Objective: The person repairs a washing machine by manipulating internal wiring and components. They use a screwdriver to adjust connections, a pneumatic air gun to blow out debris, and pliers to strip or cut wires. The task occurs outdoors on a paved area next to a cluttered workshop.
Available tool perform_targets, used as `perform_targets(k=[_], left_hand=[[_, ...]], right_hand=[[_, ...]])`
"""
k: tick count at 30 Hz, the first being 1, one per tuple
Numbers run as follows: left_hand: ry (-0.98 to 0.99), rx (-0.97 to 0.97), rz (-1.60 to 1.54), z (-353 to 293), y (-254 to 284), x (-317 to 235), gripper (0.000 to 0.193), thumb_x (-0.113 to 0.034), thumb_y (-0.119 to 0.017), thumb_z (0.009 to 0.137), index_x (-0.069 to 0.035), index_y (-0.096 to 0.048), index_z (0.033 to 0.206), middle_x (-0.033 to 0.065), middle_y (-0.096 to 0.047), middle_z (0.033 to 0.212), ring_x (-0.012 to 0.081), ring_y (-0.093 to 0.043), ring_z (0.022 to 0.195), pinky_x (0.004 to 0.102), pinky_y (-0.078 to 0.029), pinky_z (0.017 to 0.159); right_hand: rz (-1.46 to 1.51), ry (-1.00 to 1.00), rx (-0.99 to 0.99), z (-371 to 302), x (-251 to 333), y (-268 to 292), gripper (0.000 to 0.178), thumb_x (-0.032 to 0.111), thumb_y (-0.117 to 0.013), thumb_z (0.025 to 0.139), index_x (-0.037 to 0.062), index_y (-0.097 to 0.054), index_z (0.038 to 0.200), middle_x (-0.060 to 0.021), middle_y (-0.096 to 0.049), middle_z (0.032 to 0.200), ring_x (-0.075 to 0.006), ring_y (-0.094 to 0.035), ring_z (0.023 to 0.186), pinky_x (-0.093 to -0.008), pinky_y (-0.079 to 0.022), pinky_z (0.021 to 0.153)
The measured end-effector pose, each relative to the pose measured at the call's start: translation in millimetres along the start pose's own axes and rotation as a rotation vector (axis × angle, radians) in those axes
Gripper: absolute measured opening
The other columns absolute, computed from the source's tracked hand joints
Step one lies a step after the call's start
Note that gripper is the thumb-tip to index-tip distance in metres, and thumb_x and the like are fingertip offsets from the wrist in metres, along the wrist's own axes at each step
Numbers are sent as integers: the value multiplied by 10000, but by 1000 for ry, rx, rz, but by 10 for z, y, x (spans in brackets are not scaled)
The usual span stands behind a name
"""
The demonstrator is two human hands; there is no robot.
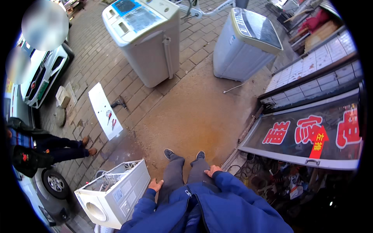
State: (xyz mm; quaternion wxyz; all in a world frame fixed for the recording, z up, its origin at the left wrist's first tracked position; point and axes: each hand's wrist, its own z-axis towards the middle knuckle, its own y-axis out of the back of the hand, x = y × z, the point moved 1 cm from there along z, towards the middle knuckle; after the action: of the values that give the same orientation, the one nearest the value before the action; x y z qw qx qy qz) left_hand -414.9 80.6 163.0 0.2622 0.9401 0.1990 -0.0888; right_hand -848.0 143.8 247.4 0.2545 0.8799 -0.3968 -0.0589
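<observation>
My left hand (156, 185) hangs beside my left thigh, empty, its fingers apart. My right hand (213, 171) lies against my right thigh with its fingers loosely stretched and nothing in it. Close to the left hand stands a white washing machine body (123, 196), its inner parts exposed along the top and a round opening in one end. Farther off on the left, a white panel (101, 106) lies on the ground. On it are a red-handled screwdriver (109, 115) and red-handled pliers (114, 124). A dark cordless drill (119, 103) lies beside the panel.
Two top-loading washing machines, one grey-white (149, 50) and one with a dark lid (243, 50), stand ahead. On the right are a sliding glass door (295, 134) and cluttered tools. A person (50, 145) and parked cars (46, 73) are at left.
</observation>
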Motion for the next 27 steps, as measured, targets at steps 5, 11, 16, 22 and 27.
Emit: perform_targets(k=[5,11,16,22,27], left_hand=[[87,593,-403,-111,-170,-652,972,-735,-487,907,60,-441,1464,252,-630,1297,359,-617,1202,498,-552,901],[-8,439,488,-246,-612,-1969,1009,-804,-405,896,64,-551,1390,249,-632,1317,345,-622,1198,451,-497,995],[-249,373,859,-506,-1229,-3437,823,-676,-554,908,53,-621,1284,215,-667,1225,344,-668,1074,483,-554,867],[-252,582,621,-581,-2177,-4742,480,-421,-645,964,10,-640,1176,136,-693,1143,284,-695,978,430,-556,782],[-288,557,704,-520,-3114,-5257,376,-329,-612,971,-11,-624,1169,120,-720,1073,271,-718,921,406,-537,715]], right_hand=[[581,-353,176,-780,-1836,-1017,1005,846,-556,764,-65,-710,1158,-281,-682,1200,-398,-660,1139,-450,-505,970],[1296,-394,64,-731,-2807,-3001,1004,877,-487,786,-4,-715,1211,-241,-681,1231,-372,-626,1189,-437,-445,1033],[1214,-484,-110,-1149,-3222,-2770,482,507,-786,791,32,-790,867,-174,-755,900,-303,-727,899,-399,-548,847],[1321,-614,-273,-1293,-3596,-2506,341,288,-724,779,11,-771,974,-207,-744,1041,-373,-705,1033,-431,-549,942],[1311,-1063,-502,-1318,-3845,-3223,434,317,-685,719,2,-750,1012,-262,-700,1101,-401,-687,1026,-440,-550,923]])
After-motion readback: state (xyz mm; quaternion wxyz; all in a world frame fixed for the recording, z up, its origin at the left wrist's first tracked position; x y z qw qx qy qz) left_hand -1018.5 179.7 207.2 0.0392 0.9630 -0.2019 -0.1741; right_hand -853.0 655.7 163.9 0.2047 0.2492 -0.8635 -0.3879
